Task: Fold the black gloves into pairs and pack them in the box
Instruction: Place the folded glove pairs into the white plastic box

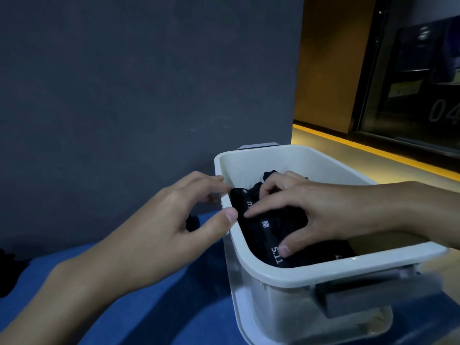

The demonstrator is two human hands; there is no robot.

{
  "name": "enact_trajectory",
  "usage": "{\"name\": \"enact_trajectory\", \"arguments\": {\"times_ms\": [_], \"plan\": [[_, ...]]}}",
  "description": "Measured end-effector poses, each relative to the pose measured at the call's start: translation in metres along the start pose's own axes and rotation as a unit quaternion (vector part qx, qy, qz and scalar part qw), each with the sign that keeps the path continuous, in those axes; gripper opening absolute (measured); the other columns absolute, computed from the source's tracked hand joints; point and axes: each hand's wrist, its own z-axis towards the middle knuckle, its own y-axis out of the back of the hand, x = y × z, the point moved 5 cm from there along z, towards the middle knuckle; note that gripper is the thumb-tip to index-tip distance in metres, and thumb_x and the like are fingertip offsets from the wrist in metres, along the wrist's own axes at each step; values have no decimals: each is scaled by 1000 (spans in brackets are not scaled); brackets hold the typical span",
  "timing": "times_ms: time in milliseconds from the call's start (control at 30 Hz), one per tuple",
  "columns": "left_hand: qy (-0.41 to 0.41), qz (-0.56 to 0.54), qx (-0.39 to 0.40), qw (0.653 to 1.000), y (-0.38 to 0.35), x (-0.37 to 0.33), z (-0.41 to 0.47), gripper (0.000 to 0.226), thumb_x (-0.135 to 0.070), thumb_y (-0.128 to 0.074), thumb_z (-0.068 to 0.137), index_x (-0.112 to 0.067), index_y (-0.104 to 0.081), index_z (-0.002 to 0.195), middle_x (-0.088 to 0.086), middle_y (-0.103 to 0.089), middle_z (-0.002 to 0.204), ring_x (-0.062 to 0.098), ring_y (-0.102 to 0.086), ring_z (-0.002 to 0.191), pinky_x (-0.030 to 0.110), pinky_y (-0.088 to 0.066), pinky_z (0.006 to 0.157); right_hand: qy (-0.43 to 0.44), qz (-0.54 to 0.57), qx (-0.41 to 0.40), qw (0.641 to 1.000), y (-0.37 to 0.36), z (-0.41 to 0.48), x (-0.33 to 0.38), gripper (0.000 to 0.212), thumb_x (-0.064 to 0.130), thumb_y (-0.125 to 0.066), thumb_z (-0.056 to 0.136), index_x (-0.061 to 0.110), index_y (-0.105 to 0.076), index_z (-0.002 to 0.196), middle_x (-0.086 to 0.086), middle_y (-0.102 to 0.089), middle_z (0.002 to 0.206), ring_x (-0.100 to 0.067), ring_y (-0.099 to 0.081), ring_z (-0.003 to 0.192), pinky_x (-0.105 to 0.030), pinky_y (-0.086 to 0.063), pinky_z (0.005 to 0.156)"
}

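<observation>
Both hands are at the box [311,272]: the right hand [311,212] clasps the black gloves [256,235] inside it, fingers curled over them; the left hand [179,215] lies slack at the rim, empty. Advise pressing the pair flat before release, lest it unfold.

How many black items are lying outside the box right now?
2: one black lump beside the box, behind the left hand; a second black lump at the frame's left edge. Both look like gloves; the arm may hide more.
</observation>
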Motion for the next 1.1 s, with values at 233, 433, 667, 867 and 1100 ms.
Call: {"name": "enact_trajectory", "arguments": {"times_ms": [233, 433, 667, 867, 1100], "plan": [[0, -5, -3, 1000, -1, 0, -2, 53, -69, -43, 83, -41, -58, 126, -29, -51, 132, -10, -52, 122, 34, -52, 93, -29, -115, 7, 993, -4, 2, -6, 62, 78, -57, 72, 58, -46, 130, 24, -27, 128, -1, -19, 119, -26, -24, 106], [1, -4, -5, 1000, -2, 0, -3, 54, -69, -42, 83, -39, -58, 126, -29, -50, 132, -10, -53, 120, 37, -53, 90, -47, -148, 31, 987, -8, 2, -10, 67, 85, -46, 70, 61, -41, 133, 23, -26, 129, -6, -20, 119, -29, -25, 102], [15, 2, -2, 1000, -2, -3, 0, 57, -72, -42, 81, -41, -56, 127, -32, -49, 131, -8, -56, 115, 32, -53, 90, -65, -115, 43, 990, -6, 1, -10, 71, 85, -43, 65, 60, -44, 132, 23, -30, 127, -4, -20, 119, -31, -24, 106], [20, -17, -4, 1000, 9, -4, -2, 34, -54, -48, 94, -39, -58, 124, -24, -57, 124, -5, -59, 111, 28, -52, 93, -84, -65, 34, 994, 8, -7, -1, 67, 83, -49, 64, 58, -50, 126, 25, -35, 129, -3, -25, 123, -33, -26, 111], [122, 40, -43, 991, 41, 61, -37, 18, -35, -57, 96, -42, -57, 113, -25, -62, 112, -21, -52, 103, 0, -38, 80, -64, -12, -109, 992, 48, -4, 57, 37, 71, -49, 78, 50, -62, 105, 25, -55, 114, 3, -45, 111, -22, -37, 87]]}}
